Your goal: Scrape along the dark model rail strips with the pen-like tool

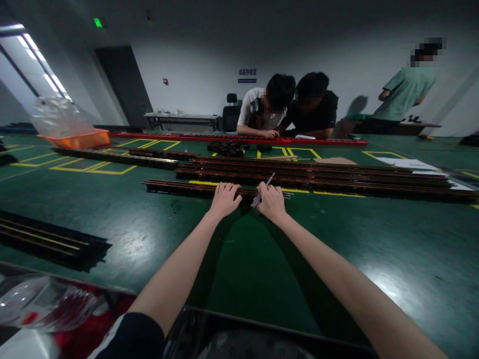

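A short black strip with copper-coloured rods (179,188) lies across the green table just beyond my hands. My left hand (225,200) is closed over its middle, fingers on top and thumb on the near side. In my right hand (273,202) is a slim silver tool (271,179), shaped like tweezers, slanting up past the fingers. That hand sits at the right end of the strip, where thin rod ends (288,196) stick out. My palms hide part of the strip, and whatever lies under the right fingers cannot be made out.
A long stack of similar strips (337,178) lies just beyond. Another black strip assembly (48,239) is at near left. An orange tray (77,139) holds a clear plastic bag. A red rail (209,136) runs along the far side, where two people (314,114) lean over the table.
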{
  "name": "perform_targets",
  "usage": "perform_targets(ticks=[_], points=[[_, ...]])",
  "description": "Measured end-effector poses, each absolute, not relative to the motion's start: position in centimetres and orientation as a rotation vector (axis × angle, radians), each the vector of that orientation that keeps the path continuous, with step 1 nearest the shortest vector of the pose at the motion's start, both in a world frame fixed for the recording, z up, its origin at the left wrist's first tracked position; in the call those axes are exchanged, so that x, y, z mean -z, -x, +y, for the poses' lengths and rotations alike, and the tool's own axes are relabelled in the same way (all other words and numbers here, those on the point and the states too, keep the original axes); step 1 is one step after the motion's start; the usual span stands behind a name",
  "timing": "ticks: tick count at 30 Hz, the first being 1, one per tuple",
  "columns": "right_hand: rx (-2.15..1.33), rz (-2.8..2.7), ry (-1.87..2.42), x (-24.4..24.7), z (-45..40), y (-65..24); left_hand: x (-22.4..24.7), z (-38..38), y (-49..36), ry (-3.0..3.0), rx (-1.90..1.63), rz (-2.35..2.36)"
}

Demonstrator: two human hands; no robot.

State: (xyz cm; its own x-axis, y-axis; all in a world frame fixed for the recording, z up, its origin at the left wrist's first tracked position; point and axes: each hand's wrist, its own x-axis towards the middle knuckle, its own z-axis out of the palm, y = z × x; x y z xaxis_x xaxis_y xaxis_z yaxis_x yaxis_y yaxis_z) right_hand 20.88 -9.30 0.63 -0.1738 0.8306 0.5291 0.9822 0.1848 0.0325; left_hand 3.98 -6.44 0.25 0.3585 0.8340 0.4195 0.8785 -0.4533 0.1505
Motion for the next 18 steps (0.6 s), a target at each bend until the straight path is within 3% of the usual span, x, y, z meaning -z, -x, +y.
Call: perform_targets(ticks=[9,18], points=[[0.385,-2.015,1.769,-0.98,-9.5,-21.72,0.13,-6.24,-3.96,2.514,0.666,-1.568],[0.461,-2.068,1.756,-0.55,-9.33,-20.99,0.19,-6.21,-3.95,2.51,0.669,-1.554]])
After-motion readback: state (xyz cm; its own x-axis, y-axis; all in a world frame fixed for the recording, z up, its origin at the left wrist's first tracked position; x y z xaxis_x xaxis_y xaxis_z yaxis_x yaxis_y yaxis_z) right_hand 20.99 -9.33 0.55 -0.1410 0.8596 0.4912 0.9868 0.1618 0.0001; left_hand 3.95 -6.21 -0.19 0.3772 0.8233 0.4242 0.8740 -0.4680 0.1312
